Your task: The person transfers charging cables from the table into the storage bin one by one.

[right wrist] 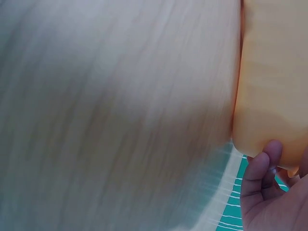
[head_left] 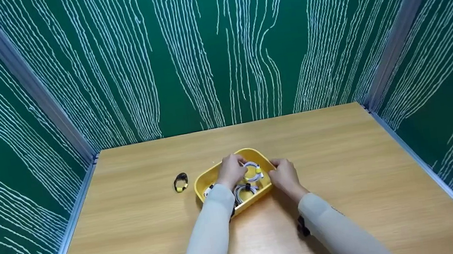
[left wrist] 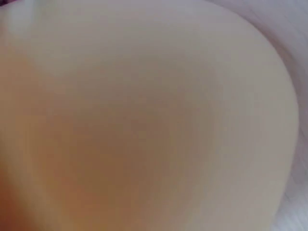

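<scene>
A yellow plastic bin (head_left: 203,178) stands at an angle on the table. My left hand (head_left: 232,171) reaches down into it, its fingertips pinching the edge of a white coiled cable (head_left: 254,176) with a yellow tie. Below that coil lies a grey coiled cable (head_left: 239,195) in the bin, and a small white piece with black (head_left: 208,190) shows at the left end, partly behind my left wrist. At the bin's right end my right hand (head_left: 285,176) grips the rim; the right wrist view shows its fingers (right wrist: 255,173) against the bin's outer wall.
Left of the bin, a black coiled cable (head_left: 181,182) with a yellow tie lies on the wooden table (head_left: 144,234). Green panels (head_left: 217,58) with white wavy lines close off the back and both sides. The left wrist view is filled by a blurred yellowish bin wall (left wrist: 144,120).
</scene>
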The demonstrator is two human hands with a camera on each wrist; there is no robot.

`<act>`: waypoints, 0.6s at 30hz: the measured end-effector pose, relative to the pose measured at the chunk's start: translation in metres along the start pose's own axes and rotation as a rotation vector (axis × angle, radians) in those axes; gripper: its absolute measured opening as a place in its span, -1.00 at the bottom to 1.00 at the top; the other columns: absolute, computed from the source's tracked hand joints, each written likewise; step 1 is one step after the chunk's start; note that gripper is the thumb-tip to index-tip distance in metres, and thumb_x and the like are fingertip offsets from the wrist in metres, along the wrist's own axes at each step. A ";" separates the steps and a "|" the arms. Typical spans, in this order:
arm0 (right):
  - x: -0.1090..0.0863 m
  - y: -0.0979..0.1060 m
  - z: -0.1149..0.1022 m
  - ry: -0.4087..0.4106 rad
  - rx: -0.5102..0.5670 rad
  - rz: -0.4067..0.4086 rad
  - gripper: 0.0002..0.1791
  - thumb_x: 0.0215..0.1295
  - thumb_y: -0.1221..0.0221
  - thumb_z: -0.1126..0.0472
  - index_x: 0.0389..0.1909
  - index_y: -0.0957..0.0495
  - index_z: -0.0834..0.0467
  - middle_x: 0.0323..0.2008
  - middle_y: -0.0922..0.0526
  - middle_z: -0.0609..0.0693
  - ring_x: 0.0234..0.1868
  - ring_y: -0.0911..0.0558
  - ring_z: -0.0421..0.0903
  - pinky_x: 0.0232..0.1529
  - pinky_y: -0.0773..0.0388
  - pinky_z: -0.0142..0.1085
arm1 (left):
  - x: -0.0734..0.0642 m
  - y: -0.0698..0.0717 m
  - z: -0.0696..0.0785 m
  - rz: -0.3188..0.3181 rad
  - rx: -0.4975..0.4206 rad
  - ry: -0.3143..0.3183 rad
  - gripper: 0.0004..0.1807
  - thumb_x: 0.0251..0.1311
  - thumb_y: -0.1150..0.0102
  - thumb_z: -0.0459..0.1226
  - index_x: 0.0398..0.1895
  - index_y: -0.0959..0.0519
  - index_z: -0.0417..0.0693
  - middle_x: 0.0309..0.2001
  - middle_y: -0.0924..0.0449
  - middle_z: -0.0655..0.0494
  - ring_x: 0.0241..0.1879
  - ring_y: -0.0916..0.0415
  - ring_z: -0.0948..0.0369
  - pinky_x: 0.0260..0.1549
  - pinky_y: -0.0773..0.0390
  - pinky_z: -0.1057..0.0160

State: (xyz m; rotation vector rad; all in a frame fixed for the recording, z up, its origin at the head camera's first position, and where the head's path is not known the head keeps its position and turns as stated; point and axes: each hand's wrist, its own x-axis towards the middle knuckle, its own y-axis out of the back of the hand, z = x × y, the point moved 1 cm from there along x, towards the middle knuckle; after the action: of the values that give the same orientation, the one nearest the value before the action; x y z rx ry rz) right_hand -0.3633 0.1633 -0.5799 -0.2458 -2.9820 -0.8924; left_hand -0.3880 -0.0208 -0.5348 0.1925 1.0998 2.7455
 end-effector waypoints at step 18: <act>0.001 -0.001 0.001 0.011 0.004 0.007 -0.43 0.15 -0.05 0.51 0.18 -0.74 0.34 0.10 -0.79 0.31 0.05 -0.71 0.12 0.17 -0.70 0.06 | 0.003 -0.021 -0.017 0.084 -0.060 -0.084 -0.80 0.11 -0.29 -0.53 -0.22 -0.80 -0.24 -0.34 -0.77 -0.02 -0.30 -0.66 0.15 -0.22 -0.67 0.21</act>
State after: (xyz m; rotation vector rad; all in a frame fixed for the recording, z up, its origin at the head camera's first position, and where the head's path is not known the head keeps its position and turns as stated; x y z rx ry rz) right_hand -0.3643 0.1634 -0.5806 -0.2509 -2.9708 -0.8839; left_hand -0.3915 -0.0166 -0.5611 0.3502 1.0088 2.8109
